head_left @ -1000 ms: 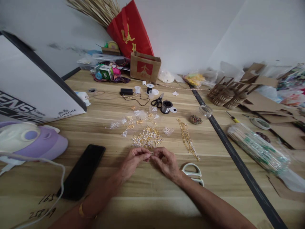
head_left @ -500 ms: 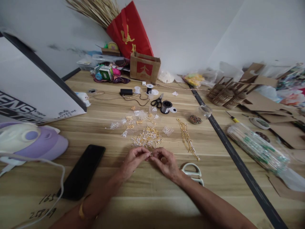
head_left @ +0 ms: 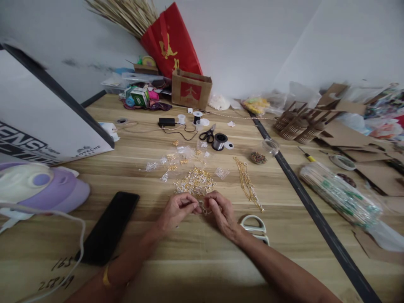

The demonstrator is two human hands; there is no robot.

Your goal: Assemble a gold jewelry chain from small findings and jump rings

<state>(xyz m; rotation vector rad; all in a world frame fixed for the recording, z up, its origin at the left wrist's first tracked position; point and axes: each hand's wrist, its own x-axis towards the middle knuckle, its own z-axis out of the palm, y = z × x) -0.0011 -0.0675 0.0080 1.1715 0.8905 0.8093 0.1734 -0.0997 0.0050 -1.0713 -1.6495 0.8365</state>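
1. Mid-frame, small rings (head_left: 204,209) sat between the left hand (head_left: 177,210) and the right hand (head_left: 222,213).
2. Just behind the hands, a pile of jewellery parts (head_left: 196,181) lay on the table (head_left: 202,261).
3. A phone (head_left: 109,227) lay left of the left hand, towards the lower left.
4. Right of the pile lay chains (head_left: 247,185); before those, a pair of handles (head_left: 256,229) near the right wrist.
5. Upper centre, a spool (head_left: 218,144) stood just right of scissors (head_left: 206,134).
6. Farther up, a paper bag (head_left: 191,90) stood before a gift bag (head_left: 175,40).

Seemingly a jewellery-craft workspace: a wood-grained brown table (head_left: 189,265) bears a heap of tiny gold and silver metal pieces (head_left: 195,182), with a round silver-wire spool (head_left: 218,143) behind it and gold metal chains (head_left: 246,183) to its right.
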